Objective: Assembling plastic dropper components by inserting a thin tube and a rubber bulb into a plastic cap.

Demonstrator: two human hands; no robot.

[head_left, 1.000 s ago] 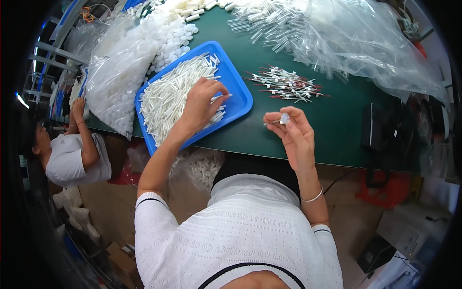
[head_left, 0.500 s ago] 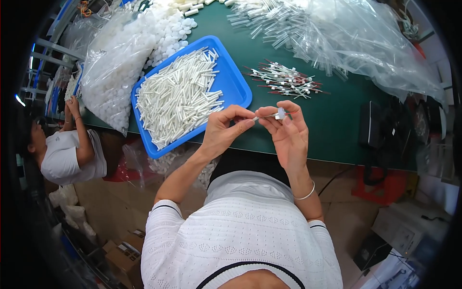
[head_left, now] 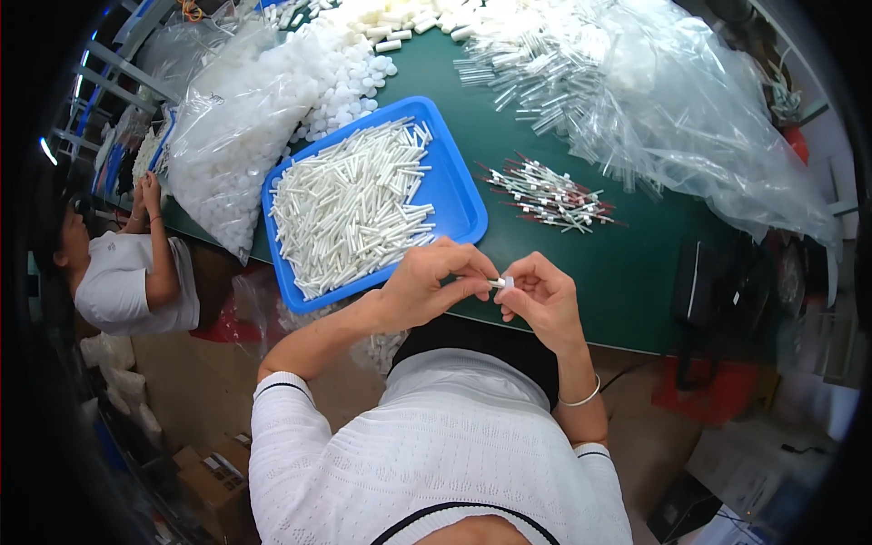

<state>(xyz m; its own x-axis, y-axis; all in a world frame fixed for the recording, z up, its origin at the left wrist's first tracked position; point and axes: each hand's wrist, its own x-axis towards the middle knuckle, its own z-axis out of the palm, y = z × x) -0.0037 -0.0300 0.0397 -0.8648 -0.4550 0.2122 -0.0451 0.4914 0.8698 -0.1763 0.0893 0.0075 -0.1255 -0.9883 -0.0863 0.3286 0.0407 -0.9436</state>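
With the tray (head_left: 459, 195) on the table (head_left: 627, 263) as landmark, sticks (head_left: 350, 209) lie in it, a bag of caps (head_left: 232, 136) to its left, a bundle of wired pieces (head_left: 549, 195) to its right, clear tubes (head_left: 545, 77) behind it, and both hands (head_left: 427, 286) (head_left: 543, 300) meet before it around a small piece (head_left: 502, 283).

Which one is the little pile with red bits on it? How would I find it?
Start at the big green table and find the blue plastic tray full of white tubes. Just right of that tray lies a small loose pile of thin sticks. Only this pile shows red marks; the heaps around it are plain white or clear.
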